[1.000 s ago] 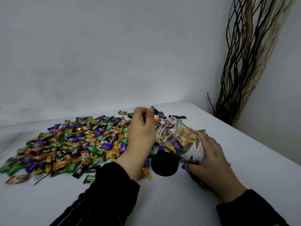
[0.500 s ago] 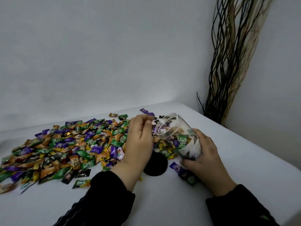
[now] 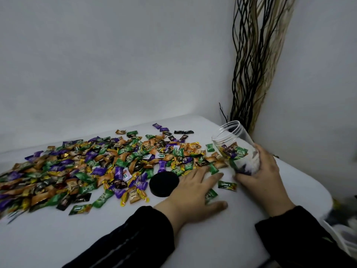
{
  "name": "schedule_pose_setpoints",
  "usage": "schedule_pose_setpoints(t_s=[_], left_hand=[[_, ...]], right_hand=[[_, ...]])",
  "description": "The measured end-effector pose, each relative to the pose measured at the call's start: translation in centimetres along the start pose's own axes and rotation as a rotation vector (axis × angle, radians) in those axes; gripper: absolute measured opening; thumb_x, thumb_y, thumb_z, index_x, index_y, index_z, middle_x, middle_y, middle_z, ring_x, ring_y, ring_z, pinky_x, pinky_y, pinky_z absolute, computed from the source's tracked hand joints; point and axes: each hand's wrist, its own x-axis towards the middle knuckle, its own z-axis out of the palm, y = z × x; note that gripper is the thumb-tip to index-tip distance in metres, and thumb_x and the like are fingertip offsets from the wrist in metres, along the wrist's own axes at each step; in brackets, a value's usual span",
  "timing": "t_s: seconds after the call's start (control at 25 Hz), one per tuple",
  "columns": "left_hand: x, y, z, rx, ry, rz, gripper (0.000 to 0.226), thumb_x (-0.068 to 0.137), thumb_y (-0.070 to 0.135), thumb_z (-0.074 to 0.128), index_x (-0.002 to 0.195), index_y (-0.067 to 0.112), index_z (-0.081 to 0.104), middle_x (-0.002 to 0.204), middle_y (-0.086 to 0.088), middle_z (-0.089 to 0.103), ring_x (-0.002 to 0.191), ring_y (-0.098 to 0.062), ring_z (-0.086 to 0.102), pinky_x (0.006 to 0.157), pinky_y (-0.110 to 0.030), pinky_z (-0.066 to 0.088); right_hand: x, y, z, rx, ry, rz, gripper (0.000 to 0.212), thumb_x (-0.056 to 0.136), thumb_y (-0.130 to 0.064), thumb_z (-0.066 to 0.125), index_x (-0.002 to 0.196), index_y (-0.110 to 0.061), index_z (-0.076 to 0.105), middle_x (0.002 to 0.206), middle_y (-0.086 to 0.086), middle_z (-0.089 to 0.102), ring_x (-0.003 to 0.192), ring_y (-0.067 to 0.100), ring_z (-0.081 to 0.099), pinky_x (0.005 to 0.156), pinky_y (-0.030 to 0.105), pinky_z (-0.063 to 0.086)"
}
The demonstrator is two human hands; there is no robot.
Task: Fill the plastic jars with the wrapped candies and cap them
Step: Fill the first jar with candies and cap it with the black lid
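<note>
A clear plastic jar (image 3: pixel 232 141), partly filled with wrapped candies, stands tilted at the right, its open mouth pointing up and to the left. My right hand (image 3: pixel 262 175) grips its lower half. My left hand (image 3: pixel 193 192) lies flat on the white table with spread fingers, covering a few green candies beside the pile. A broad pile of wrapped candies (image 3: pixel 92 167) in green, purple, orange and brown spreads over the table's left and middle. The black round cap (image 3: pixel 163 183) lies flat just left of my left hand.
The white table (image 3: pixel 96 238) ends at a rounded corner on the right. A bundle of dark and tan twisted branches (image 3: pixel 251 70) rises behind the jar in the room's corner. A single green candy (image 3: pixel 227 185) lies between my hands. Blurred objects sit beyond the table's right edge.
My right hand raised the jar from near-horizontal to more upright and moved it right. My left hand left the jar's mouth and came down flat on the table near the cap.
</note>
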Motion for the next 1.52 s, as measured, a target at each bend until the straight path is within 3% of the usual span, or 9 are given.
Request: schedule_pose_setpoints(t_s=[0.2, 0.36, 0.52, 0.76, 0.96, 1.12, 1.2, 1.36, 1.52], left_hand=[[2.4, 0.1, 0.6, 0.089, -0.01, 0.057, 0.061, 0.094, 0.068, 0.036, 0.15, 0.048, 0.022, 0.159, 0.004, 0.024, 0.143, -0.022, 0.022, 0.115, -0.048, 0.021], [3.9, 0.3, 0.7, 0.109, 0.019, 0.11, 0.045, 0.099, 0.058, 0.038, 0.133, 0.032, 0.05, 0.136, 0.001, 0.048, 0.125, -0.023, 0.042, 0.101, -0.041, 0.038], [4.4, 0.6, 0.2, 0.144, 0.044, 0.083, 0.044, 0.101, 0.052, 0.036, 0.122, 0.017, 0.054, 0.12, -0.005, 0.056, 0.109, -0.026, 0.056, 0.084, -0.038, 0.048], [4.2, 0.3, 0.3, 0.293, 0.218, -0.031, 0.043, 0.103, 0.05, 0.03, 0.115, 0.017, 0.055, 0.108, -0.003, 0.063, 0.094, -0.025, 0.064, 0.062, -0.032, 0.038], [4.6, 0.4, -0.3, -0.285, 0.394, -0.219, 0.032, 0.093, 0.045, 0.058, 0.093, 0.014, 0.064, 0.077, 0.002, 0.062, 0.072, -0.019, 0.058, 0.062, -0.033, 0.043], [5.1, 3.8, -3.7, -0.711, 0.554, -0.248, 0.022, 0.093, 0.032, 0.065, 0.081, 0.014, 0.067, 0.053, 0.01, 0.059, 0.047, 0.001, 0.053, 0.048, -0.013, 0.036], [6.2, 6.1, -5.9, -0.865, 0.607, -0.209, 0.025, 0.094, 0.032, 0.064, 0.079, 0.012, 0.067, 0.052, 0.008, 0.056, 0.043, 0.001, 0.049, 0.047, -0.015, 0.037], [10.1, 9.4, -9.1, -0.992, 0.66, -0.115, 0.028, 0.091, 0.04, 0.063, 0.078, 0.015, 0.062, 0.061, -0.001, 0.056, 0.057, -0.02, 0.053, 0.056, -0.041, 0.047], [12.7, 11.9, -9.3, -0.926, 0.601, -0.103, 0.022, 0.093, 0.033, 0.059, 0.08, 0.015, 0.055, 0.071, -0.011, 0.06, 0.062, -0.021, 0.051, 0.06, -0.039, 0.044]], right_hand=[[0.8, 1.4, 0.1, 0.177, -0.006, 0.101, 0.097, 0.055, -0.023, 0.088, 0.141, -0.024, 0.044, 0.133, 0.001, 0.054, 0.126, 0.025, 0.05, 0.107, 0.04, 0.041], [1.1, 2.0, 0.0, 0.277, 0.001, 0.169, 0.097, 0.05, -0.025, 0.09, 0.137, -0.031, 0.046, 0.129, 0.0, 0.06, 0.12, 0.022, 0.057, 0.102, 0.042, 0.049], [0.9, 1.9, -0.7, 0.356, 0.062, 0.207, 0.101, 0.047, -0.032, 0.087, 0.138, -0.033, 0.044, 0.13, -0.001, 0.06, 0.118, 0.021, 0.06, 0.098, 0.046, 0.053], [0.6, 3.8, -4.4, 0.19, 0.104, 0.146, 0.103, 0.047, -0.031, 0.086, 0.14, -0.033, 0.042, 0.133, 0.001, 0.056, 0.12, 0.023, 0.056, 0.103, 0.045, 0.048], [0.1, 5.4, -6.2, 0.152, 0.098, 0.149, 0.097, 0.062, -0.01, 0.089, 0.143, -0.032, 0.039, 0.136, 0.004, 0.054, 0.123, 0.025, 0.054, 0.104, 0.043, 0.046], [-0.1, 5.0, -5.8, 0.079, 0.048, 0.094, 0.1, 0.063, -0.012, 0.089, 0.146, -0.03, 0.037, 0.14, 0.003, 0.049, 0.125, 0.02, 0.048, 0.107, 0.04, 0.042], [-0.2, 4.8, -5.7, 0.037, 0.032, 0.063, 0.1, 0.061, -0.017, 0.09, 0.145, -0.032, 0.037, 0.14, 0.001, 0.048, 0.127, 0.022, 0.046, 0.107, 0.043, 0.043], [-0.4, 4.5, -5.6, -0.003, 0.026, 0.06, 0.101, 0.063, -0.023, 0.089, 0.147, -0.03, 0.034, 0.142, 0.002, 0.047, 0.131, 0.026, 0.044, 0.108, 0.05, 0.043], [-0.4, 4.3, -5.6, 0.023, 0.005, 0.06, 0.1, 0.062, -0.033, 0.086, 0.147, -0.033, 0.033, 0.144, -0.001, 0.047, 0.132, 0.024, 0.043, 0.108, 0.05, 0.044]])
